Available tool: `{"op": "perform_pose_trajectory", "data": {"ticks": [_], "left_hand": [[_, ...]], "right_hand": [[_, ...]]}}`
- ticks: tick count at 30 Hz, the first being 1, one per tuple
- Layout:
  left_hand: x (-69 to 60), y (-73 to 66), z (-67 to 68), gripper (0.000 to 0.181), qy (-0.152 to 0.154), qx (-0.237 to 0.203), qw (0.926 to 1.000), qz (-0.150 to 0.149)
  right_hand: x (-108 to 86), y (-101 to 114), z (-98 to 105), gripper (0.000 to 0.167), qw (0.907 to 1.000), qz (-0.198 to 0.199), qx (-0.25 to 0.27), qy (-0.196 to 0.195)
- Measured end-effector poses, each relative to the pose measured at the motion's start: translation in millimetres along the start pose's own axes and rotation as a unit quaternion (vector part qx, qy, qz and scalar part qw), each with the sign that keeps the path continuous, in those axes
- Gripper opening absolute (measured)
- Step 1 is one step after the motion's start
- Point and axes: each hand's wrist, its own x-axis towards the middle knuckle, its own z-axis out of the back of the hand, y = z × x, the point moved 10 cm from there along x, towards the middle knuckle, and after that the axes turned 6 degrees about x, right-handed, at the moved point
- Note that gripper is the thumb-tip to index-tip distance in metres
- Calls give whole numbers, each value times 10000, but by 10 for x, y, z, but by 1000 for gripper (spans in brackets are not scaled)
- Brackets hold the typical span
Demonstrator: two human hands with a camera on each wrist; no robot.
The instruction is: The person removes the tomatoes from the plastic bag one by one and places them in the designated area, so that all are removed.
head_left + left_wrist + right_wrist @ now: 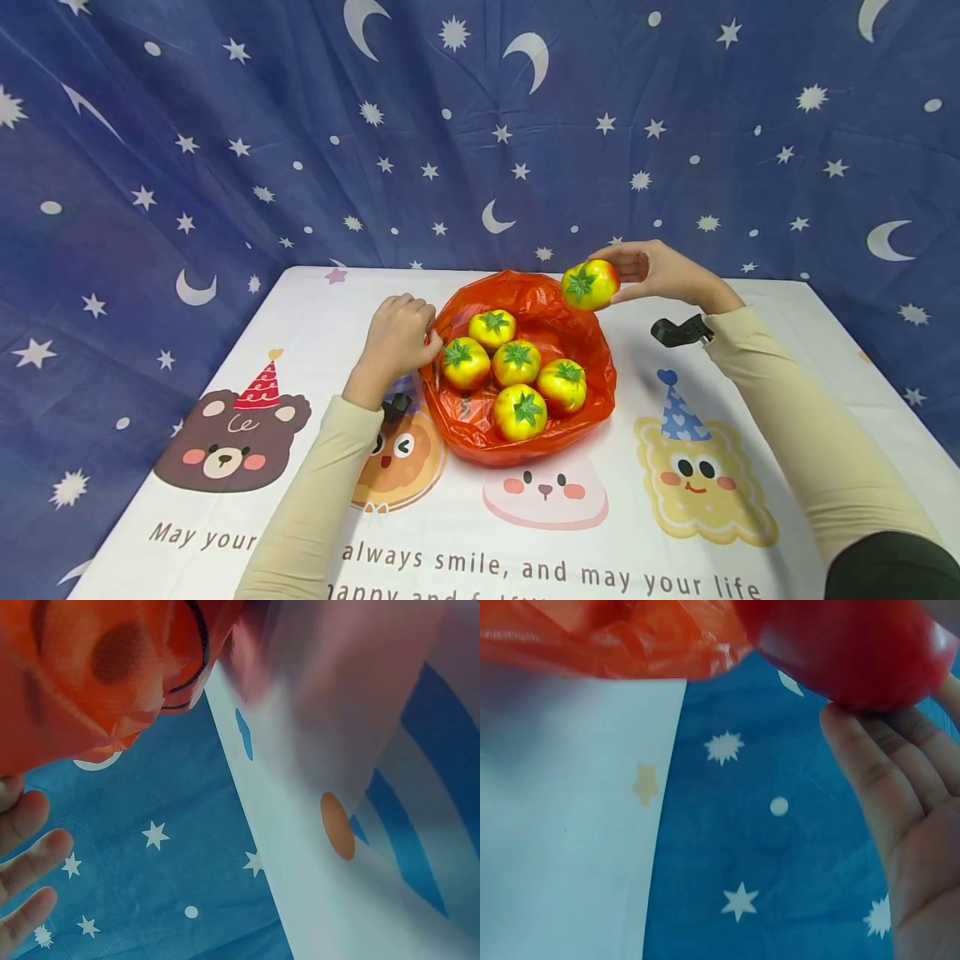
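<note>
Head view: a red bag (510, 452) sits wide open on the counter (795, 333), with five fruits (517, 360) inside, one in the middle and the rest around it at 4, 6, 9 and 11 o'clock. A person's right grip (662, 271) holds a sixth fruit (597, 292) between thumb and fingers, raised between 1 and 2 o'clock from the bag's middle and overlapping its rim in this view. The right wrist view shows fingertips against that fruit's red underside. The left grip (397, 337) pinches the bag's rim near 10 o'clock, its other fingers clear of the plastic in the left wrist view. A bear print (225, 446) lies towards 8 o'clock of the bag, a biscuit print (705, 512) at 4. The blue curtain (450, 208) hangs beyond, at 12 o'clock.
</note>
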Motion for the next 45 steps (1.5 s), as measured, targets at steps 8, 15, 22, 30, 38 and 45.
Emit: {"op": "perform_pose_trajectory", "data": {"ticks": [8, 15, 22, 30, 38, 45], "left_hand": [[-5, 11, -7, 12, 34, -10, 10000, 16], [-8, 22, -13, 13, 14, -8, 10000, 10], [-19, 24, -12, 12, -35, 4, 10000, -10], [-20, 29, -31, 12, -10, 18, 10000, 12], [-14, 38, -39, 12, 14, 19, 10000, 41], [-18, 44, -40, 12, 17, 20, 10000, 58]], "right_hand": [[-99, -164, 243, 65, 9982, -302, 140, -499], [-193, -386, 402, 62, 9940, -485, 279, -935], [-280, -683, 525, 63, 9872, -738, 315, -1378], [-393, -1008, 590, 66, 9771, -1344, 72, -1647], [-417, -1243, 605, 67, 9743, -1467, 166, -1700], [-410, -1414, 545, 67, 9735, -1572, 303, -1632]]}}
